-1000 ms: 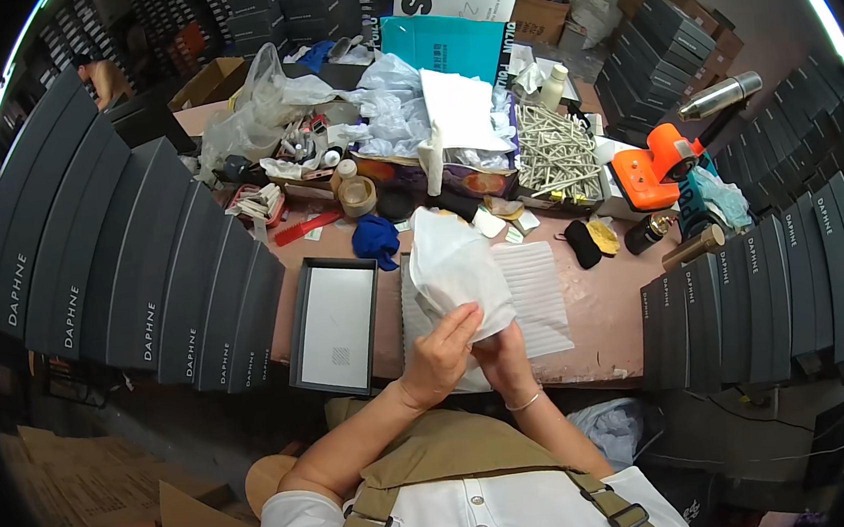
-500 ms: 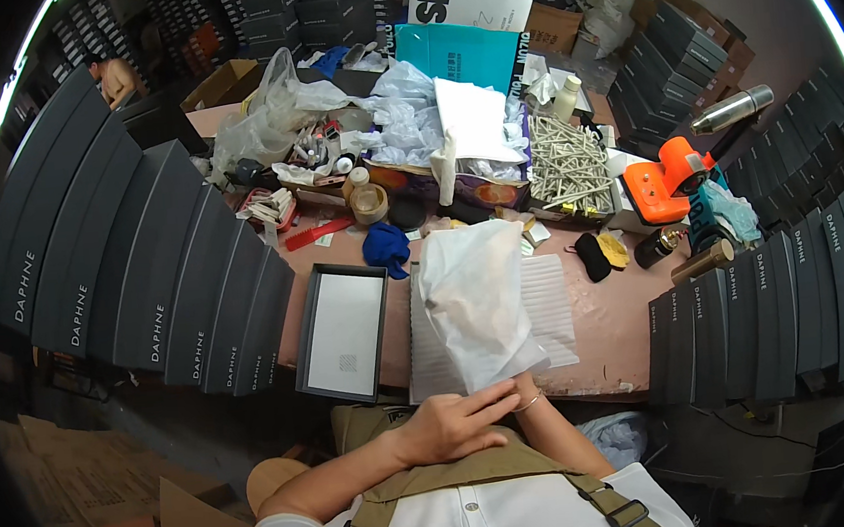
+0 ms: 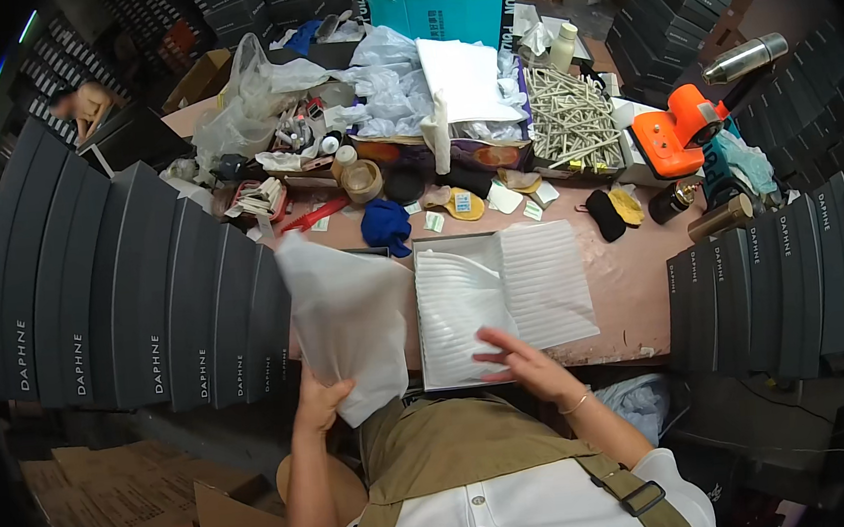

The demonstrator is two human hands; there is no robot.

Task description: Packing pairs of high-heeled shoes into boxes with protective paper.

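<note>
Dark boxes point(image 3: 144, 298) line both sides of a pink worktop point(image 3: 636, 295). At its near left edge, the left hand point(image 3: 322, 403) pinches a white wrapped bundle point(image 3: 352, 320), thumb in front, other fingers hidden; the right hand point(image 3: 537, 369), fingers parted and bare, hovers by a ribbed white sheet point(image 3: 549, 277).

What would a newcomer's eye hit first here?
Probably the bright orange device at the back right of the pink table. Next, the dark grey boxes massed along both sides, and the pale, translucent wrapper in the left hand, left of centre.
</note>
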